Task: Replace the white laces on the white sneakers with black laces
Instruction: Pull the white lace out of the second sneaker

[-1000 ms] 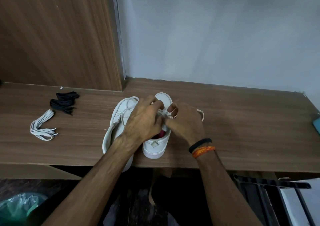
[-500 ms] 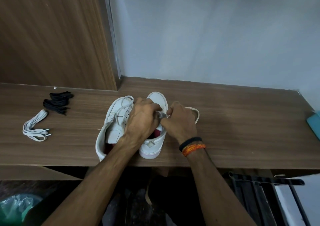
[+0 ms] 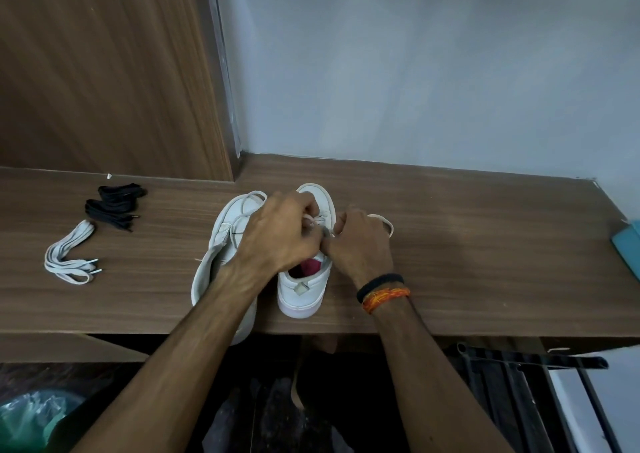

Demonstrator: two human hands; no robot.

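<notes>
Two white sneakers stand side by side on the wooden shelf [image 3: 485, 251], toes pointing away. The right sneaker [image 3: 301, 296] has a red insole, and its white lace [image 3: 382, 220] loops out to the right. My left hand [image 3: 277, 234] and my right hand [image 3: 360, 244] meet over its eyelets, both pinched on that white lace. The left sneaker [image 3: 214, 262] lies partly under my left forearm and still carries a white lace. Two bundles of black laces [image 3: 114, 203] lie at the far left, with a loose bundle of white laces [image 3: 69, 258] in front of them.
A wooden panel [image 3: 104, 71] rises at the back left and a pale wall behind. A teal object [image 3: 628, 244] sits at the shelf's right edge. Below the shelf are a green bag [image 3: 27, 418] and a dark metal rack [image 3: 526, 362].
My hands have shifted slightly on the right sneaker's lace. The view has moved a little; the sneakers and lace bundles stay where they were.
</notes>
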